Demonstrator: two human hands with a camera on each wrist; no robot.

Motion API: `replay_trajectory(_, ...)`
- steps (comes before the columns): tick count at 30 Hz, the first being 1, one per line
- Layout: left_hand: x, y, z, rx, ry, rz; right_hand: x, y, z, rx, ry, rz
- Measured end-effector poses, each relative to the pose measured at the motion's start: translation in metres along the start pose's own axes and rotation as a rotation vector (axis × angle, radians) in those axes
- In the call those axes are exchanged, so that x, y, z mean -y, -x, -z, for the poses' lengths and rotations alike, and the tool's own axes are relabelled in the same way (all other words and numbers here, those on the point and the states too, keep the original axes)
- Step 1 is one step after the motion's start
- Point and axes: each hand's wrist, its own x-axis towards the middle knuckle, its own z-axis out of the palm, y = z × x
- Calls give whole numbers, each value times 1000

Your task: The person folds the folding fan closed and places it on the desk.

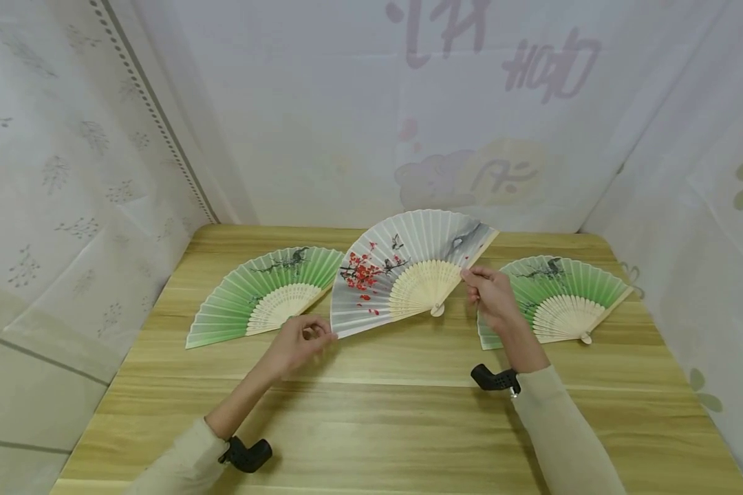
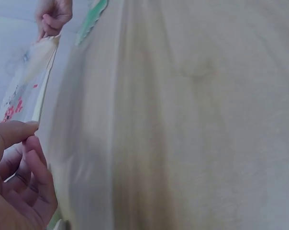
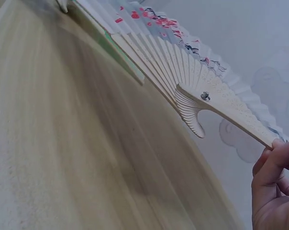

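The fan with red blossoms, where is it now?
In the head view, the blossom fan is near centre, held by the left grip and right grip, between two green fans.

Blossom-printed fan (image 1: 421,240): thin pleated leaf, whether cloth or paper not distinguishable, with a faint sheen; ribs (image 1: 424,285) of pale, matt, finely pierced wood or bamboo; pivot pin (image 3: 205,96) of shiny metal. Left green fan (image 1: 223,320) and right green fan (image 1: 582,278): similar pleated leaves, pale woody sticks. Bench (image 1: 365,426): smooth wood-grain surface, softly glossy. Backdrop (image 1: 309,137): creased matt sheeting, apparently cloth. Wrist devices (image 1: 248,455): black, plastic-looking, matt. Sleeves (image 1: 566,426): matt cloth.
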Motion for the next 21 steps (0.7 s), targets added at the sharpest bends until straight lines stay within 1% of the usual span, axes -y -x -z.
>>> replay_trajectory(2, -2, -3, 3, 2, -3, -7, 2, 0, -1, -3, -35, 9)
replay_trajectory(6, -3, -7, 6, -14, -7, -17, 8, 0, -4, -9, -111, 27)
replay_trajectory(8, -3, -8, 8, -14, 16, -11, 11, 0, -6, -4, -137, 39)
replay_trajectory(13, -4, -10, 11, 4, 73, 32, 16, -1, -9, 1, -148, 75)
replay_trajectory(15, -6, -11, 13, -1, 76, 43, 17, -2, -10, 1, -146, 85)
replay_trajectory(21, -8, -20, 25, 7, 110, 61, 17, -1, -13, 16, -192, 105)
